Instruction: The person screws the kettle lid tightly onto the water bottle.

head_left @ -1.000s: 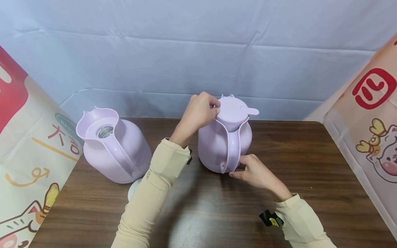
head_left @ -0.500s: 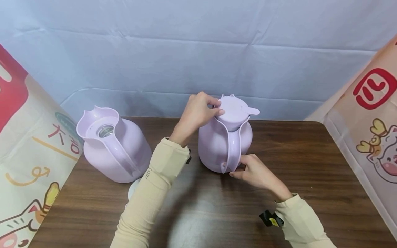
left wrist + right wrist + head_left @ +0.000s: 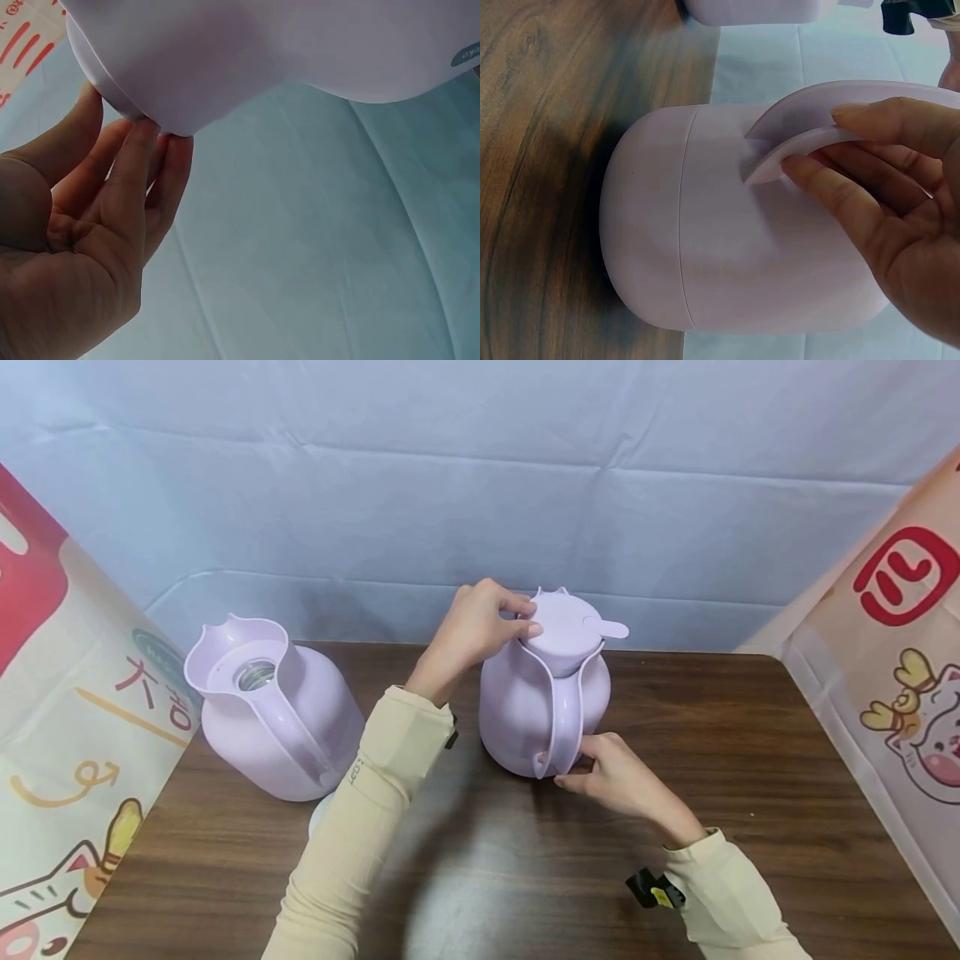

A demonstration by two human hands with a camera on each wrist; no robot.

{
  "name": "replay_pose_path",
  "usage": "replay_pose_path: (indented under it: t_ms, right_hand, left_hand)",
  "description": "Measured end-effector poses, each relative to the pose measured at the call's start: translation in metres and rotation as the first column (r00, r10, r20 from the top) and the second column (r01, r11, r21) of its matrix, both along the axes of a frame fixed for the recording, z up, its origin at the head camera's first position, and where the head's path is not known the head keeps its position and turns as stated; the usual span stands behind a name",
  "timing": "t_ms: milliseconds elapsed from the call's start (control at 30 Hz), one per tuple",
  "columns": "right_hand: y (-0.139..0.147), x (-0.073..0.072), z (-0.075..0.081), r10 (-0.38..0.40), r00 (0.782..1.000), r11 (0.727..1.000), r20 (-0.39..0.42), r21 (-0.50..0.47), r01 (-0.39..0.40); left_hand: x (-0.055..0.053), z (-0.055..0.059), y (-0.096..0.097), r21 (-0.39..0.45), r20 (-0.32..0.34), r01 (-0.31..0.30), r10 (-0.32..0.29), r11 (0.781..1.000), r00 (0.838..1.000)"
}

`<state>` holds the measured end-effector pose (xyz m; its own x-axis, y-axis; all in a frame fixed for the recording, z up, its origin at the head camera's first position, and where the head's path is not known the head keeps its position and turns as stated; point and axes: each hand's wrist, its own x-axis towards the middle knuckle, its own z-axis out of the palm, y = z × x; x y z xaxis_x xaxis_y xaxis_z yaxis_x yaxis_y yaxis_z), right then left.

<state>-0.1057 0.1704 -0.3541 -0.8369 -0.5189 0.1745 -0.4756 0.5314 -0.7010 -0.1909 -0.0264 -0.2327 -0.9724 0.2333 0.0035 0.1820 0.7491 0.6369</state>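
Note:
A lilac thermos jug [image 3: 506, 706] stands upright right of the table's middle, its handle toward me. Its round lid [image 3: 561, 625] sits in the top, with a flat tab pointing right. My left hand [image 3: 480, 625] holds the lid's left edge with thumb and fingertips; in the left wrist view its fingertips [image 3: 180, 142] meet the jug's rim. My right hand [image 3: 618, 777] pinches the lower handle [image 3: 810, 146] between thumb and fingers. To the left stands a second lilac thermos jug [image 3: 322, 710], without a lid, its inner mouth showing.
Partly hidden by my left sleeve, a pale round piece [image 3: 318, 817] lies beside the second jug. The brown wooden table [image 3: 720, 718] ends at a pale blue cloth [image 3: 420, 510] behind. Printed sheets [image 3: 900, 610] stand along both sides.
My left thumb and index finger have shifted slightly onto the lid's top, and the left forearm has moved a little left. The right hand and both jugs stay in place.

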Motion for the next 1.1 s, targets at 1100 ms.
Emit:
replay_pose_path:
  t_ms: [1100]
  right_hand:
    - [-0.002, -0.001, 0.004, 0.004, 1.0, 1.0, 0.002, 0.014, -0.004]
  left_hand:
    - [-0.023, 0.006, -0.009, 0.026, 0.047, 0.166, -0.167, 0.986, 0.985]
